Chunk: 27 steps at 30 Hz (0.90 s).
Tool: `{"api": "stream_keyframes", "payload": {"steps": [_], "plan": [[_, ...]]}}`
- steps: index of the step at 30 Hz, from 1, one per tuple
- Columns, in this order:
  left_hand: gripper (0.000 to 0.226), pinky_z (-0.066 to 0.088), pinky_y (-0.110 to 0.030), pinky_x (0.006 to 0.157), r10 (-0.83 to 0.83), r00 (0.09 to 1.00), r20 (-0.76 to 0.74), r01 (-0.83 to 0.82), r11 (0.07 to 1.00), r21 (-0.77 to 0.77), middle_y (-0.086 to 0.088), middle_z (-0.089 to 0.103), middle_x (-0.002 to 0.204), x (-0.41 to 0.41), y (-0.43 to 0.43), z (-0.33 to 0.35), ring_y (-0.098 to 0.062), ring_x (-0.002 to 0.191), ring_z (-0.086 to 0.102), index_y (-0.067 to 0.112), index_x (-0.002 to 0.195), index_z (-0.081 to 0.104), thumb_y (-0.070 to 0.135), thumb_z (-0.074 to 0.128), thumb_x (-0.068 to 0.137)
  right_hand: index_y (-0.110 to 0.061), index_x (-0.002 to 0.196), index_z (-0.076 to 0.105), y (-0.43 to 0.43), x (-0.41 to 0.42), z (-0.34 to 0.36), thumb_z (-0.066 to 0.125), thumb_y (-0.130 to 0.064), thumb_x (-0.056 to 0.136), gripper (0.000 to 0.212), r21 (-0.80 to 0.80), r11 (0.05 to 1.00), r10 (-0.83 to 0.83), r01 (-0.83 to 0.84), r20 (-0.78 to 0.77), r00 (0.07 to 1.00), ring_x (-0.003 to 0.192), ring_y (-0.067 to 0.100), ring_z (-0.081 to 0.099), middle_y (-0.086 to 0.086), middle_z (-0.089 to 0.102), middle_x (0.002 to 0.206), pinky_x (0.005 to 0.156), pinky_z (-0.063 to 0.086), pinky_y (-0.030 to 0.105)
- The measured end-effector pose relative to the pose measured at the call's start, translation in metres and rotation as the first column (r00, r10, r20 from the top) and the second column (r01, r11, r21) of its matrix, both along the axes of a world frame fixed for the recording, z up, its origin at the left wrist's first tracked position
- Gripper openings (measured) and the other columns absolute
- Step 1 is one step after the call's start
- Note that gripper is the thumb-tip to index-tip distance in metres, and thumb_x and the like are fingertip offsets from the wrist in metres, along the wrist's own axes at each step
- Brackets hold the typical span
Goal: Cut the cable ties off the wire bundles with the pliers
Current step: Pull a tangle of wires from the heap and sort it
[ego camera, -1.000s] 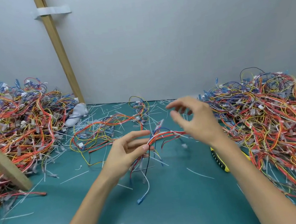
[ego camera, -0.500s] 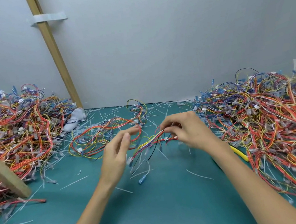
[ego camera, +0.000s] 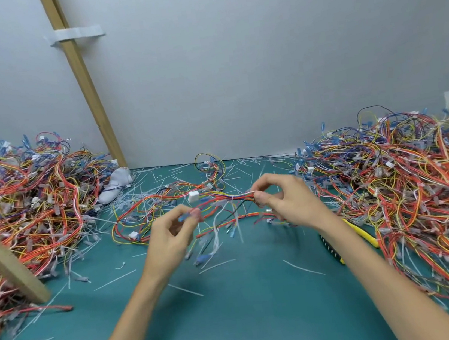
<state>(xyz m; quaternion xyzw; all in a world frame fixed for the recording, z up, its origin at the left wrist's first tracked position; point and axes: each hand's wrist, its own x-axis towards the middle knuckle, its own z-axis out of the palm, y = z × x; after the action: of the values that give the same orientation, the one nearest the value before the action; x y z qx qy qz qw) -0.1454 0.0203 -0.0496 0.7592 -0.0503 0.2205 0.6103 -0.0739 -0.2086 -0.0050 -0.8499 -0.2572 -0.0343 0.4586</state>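
Wire bundle [ego camera: 221,198] has been stretched above the mat [ego camera: 252,323], pinched at either end by the left hand [ego camera: 169,234] and the right hand [ego camera: 285,204], the latter open a second ago. Pliers [ego camera: 331,247] lie unheld nearby, so cutting is judged pending.

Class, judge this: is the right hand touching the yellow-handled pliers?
Apart. Head view: the right hand pinches the wire bundle in the air; the pliers lie on the mat.

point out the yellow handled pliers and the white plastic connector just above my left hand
yellow-handled pliers [ego camera: 360,232]: head view, on the yellow handle
white plastic connector [ego camera: 193,196]: head view, on its front face
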Motion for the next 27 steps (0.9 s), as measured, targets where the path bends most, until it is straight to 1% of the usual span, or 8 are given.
{"api": "stream_keyframes", "payload": {"steps": [3, 6, 9, 16, 19, 22, 25, 27], "plan": [[0.022, 0.032, -0.009, 0.043, 0.011, 0.999, -0.030, -0.015, 0.991, -0.135, 0.013, 0.052, 0.051, 0.001, -0.008, -0.001, 0.001, 0.044, 0.038, 0.010, 0.074, 0.061, 0.008, 0.055, 0.095, -0.031, 0.089, 0.065, 0.004, -0.002, -0.002, 0.066, -0.022, 0.091, 0.010, -0.090, 0.994, 0.057, -0.055, 0.024, 0.998, 0.053, 0.008, 0.053, -0.016, 0.065, 0.079, 0.059, 0.046, 0.021], [0.020, 0.024, -0.010, 0.038, -0.086, 0.994, -0.061, 0.070, 0.971, -0.227, 0.013, 0.036, 0.047, 0.002, -0.014, -0.004, -0.001, 0.040, 0.027, 0.008, 0.075, 0.054, 0.009, 0.052, 0.095, -0.031, 0.093, 0.068, 0.008, -0.006, -0.003, 0.069, -0.027, 0.088, 0.006, -0.185, 0.981, 0.081, -0.051, 0.158, 0.984, 0.080, 0.011, 0.054, -0.015, 0.062, 0.089, 0.075, 0.039, 0.022], [0.019, 0.022, -0.012, 0.037, -0.103, 0.992, -0.074, 0.078, 0.956, -0.284, 0.011, 0.033, 0.047, 0.002, -0.016, -0.006, -0.003, 0.038, 0.024, 0.006, 0.077, 0.052, 0.009, 0.051, 0.096, -0.031, 0.096, 0.070, 0.009, -0.009, -0.001, 0.072, -0.029, 0.086, 0.010, -0.245, 0.969, 0.082, -0.011, 0.284, 0.955, 0.096, 0.010, 0.045, -0.011, 0.053, 0.098, 0.087, 0.034, 0.022], [0.019, 0.024, -0.016, 0.037, -0.002, 0.995, -0.103, -0.024, 0.968, -0.251, 0.007, 0.044, 0.049, 0.000, -0.024, -0.008, -0.008, 0.038, 0.032, 0.004, 0.081, 0.058, 0.012, 0.052, 0.097, -0.033, 0.101, 0.063, 0.017, -0.016, -0.002, 0.075, -0.036, 0.083, 0.021, -0.191, 0.976, 0.150, -0.103, 0.253, 0.956, 0.092, 0.000, 0.051, -0.018, 0.066, 0.092, 0.081, 0.035, 0.012], [0.022, 0.027, -0.017, 0.038, 0.008, 0.994, -0.107, -0.029, 0.979, -0.200, 0.006, 0.044, 0.049, 0.001, -0.023, -0.011, -0.011, 0.037, 0.035, 0.003, 0.080, 0.057, 0.014, 0.052, 0.098, -0.036, 0.101, 0.062, 0.019, -0.016, -0.007, 0.073, -0.037, 0.084, 0.021, -0.170, 0.979, 0.146, -0.114, 0.191, 0.971, 0.091, -0.002, 0.059, -0.016, 0.070, 0.088, 0.086, 0.043, 0.022], [0.023, 0.035, -0.022, 0.040, 0.035, 0.996, -0.078, -0.042, 0.994, -0.098, 0.002, 0.049, 0.051, 0.001, -0.023, -0.013, -0.014, 0.040, 0.043, 0.004, 0.077, 0.058, 0.014, 0.054, 0.098, -0.030, 0.106, 0.064, 0.022, -0.017, -0.010, 0.068, -0.029, 0.090, 0.016, -0.121, 0.985, 0.138, -0.120, 0.157, 0.978, 0.085, 0.000, 0.067, -0.012, 0.073, 0.086, 0.086, 0.052, 0.030], [0.019, 0.047, -0.020, 0.055, 0.088, 0.996, 0.000, -0.088, 0.992, 0.094, 0.001, 0.063, 0.061, 0.000, -0.021, -0.012, -0.011, 0.055, 0.059, 0.013, 0.077, 0.064, 0.016, 0.058, 0.095, -0.017, 0.105, 0.070, 0.019, -0.012, -0.009, 0.061, -0.016, 0.095, 0.013, -0.004, 0.998, 0.065, -0.065, 0.169, 0.983, 0.064, 0.008, 0.068, -0.004, 0.072, 0.075, 0.074, 0.054, 0.026], [0.011, 0.048, -0.015, 0.069, 0.139, 0.984, 0.113, -0.166, 0.945, 0.283, 0.011, 0.069, 0.076, -0.001, -0.015, -0.009, -0.004, 0.072, 0.065, 0.021, 0.086, 0.068, 0.018, 0.061, 0.094, -0.010, 0.103, 0.071, 0.016, -0.010, -0.005, 0.059, -0.010, 0.095, 0.013, 0.122, 0.992, 0.033, -0.039, 0.044, 0.998, 0.052, 0.010, 0.063, 0.000, 0.071, 0.070, 0.062, 0.049, 0.017]]}}
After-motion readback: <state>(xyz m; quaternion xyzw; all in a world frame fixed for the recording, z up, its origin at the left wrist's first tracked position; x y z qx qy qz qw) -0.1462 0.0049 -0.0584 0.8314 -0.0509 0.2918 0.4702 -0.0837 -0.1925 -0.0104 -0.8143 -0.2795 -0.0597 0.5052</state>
